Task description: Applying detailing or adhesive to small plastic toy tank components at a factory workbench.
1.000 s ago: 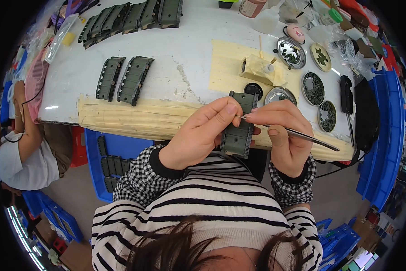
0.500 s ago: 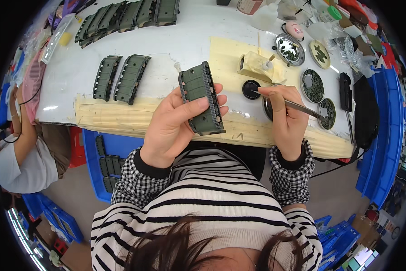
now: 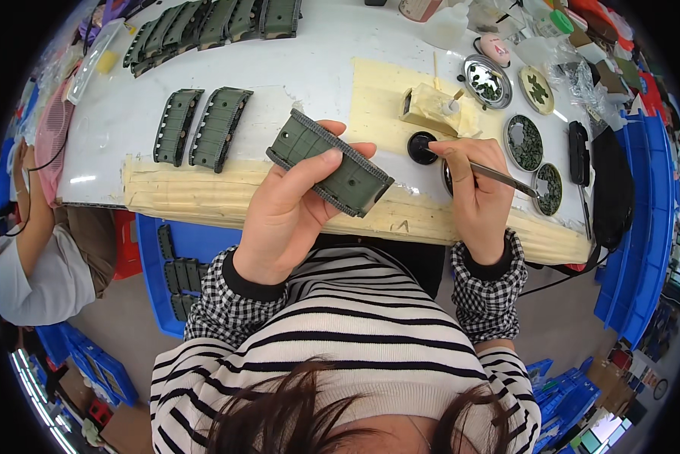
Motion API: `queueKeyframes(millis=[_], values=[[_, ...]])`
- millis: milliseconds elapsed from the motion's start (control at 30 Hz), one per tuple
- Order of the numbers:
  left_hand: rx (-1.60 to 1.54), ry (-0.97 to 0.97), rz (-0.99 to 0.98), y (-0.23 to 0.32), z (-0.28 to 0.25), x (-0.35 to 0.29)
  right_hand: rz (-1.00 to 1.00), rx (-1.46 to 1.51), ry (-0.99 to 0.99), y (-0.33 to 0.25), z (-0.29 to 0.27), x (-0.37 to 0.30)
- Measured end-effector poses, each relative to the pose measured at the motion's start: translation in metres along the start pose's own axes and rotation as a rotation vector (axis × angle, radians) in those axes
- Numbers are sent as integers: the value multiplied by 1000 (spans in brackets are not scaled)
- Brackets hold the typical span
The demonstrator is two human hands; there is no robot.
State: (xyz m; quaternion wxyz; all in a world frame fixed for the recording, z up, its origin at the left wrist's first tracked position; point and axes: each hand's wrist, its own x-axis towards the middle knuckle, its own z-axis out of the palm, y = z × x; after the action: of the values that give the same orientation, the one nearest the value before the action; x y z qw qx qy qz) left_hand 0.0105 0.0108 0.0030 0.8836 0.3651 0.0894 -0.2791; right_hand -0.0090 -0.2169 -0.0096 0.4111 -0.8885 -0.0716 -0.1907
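Note:
My left hand (image 3: 279, 216) grips a curved dark green part (image 3: 359, 180) with ridged long edges and small holes, its thumb lying across the face. The part is tilted, its right end lower. Between the fingers of my right hand (image 3: 480, 193) are metal tweezers (image 3: 501, 176). Their narrow tip is at a small round black dish (image 3: 416, 154); whether it touches the contents I cannot tell. The back end reaches over a round dish (image 3: 558, 198) of small dark green pieces. Two similar green parts (image 3: 177, 127) lie on the table to the left.
Far left stands a row of green parts (image 3: 234, 24). A taped block (image 3: 429, 112) sits beyond the black dish. A silver plate (image 3: 475, 72) and a pale dish (image 3: 527, 79) hold small pieces. Below the table is a blue bin (image 3: 149, 265); another person's sleeve (image 3: 34, 280) shows at left.
My left hand has turned the green part from nearly upright to a slant, its upper end swinging left. My right hand and the tweezers have barely moved.

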Motion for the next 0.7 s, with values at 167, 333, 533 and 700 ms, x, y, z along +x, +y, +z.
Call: queueKeyframes(millis=[167, 333, 533, 700], values=[[-175, 72, 17, -1, 6, 1, 72, 333, 7, -13, -11, -2], [-149, 23, -4, -5, 9, 5, -96, 465, -34, -40, -18, -8], [-172, -3, -27, -6, 12, 4, -131, 423, -35, -44, -4, -5], [-172, 13, -24, -8, 14, 3, -133, 412, -65, -40, -6, -5]])
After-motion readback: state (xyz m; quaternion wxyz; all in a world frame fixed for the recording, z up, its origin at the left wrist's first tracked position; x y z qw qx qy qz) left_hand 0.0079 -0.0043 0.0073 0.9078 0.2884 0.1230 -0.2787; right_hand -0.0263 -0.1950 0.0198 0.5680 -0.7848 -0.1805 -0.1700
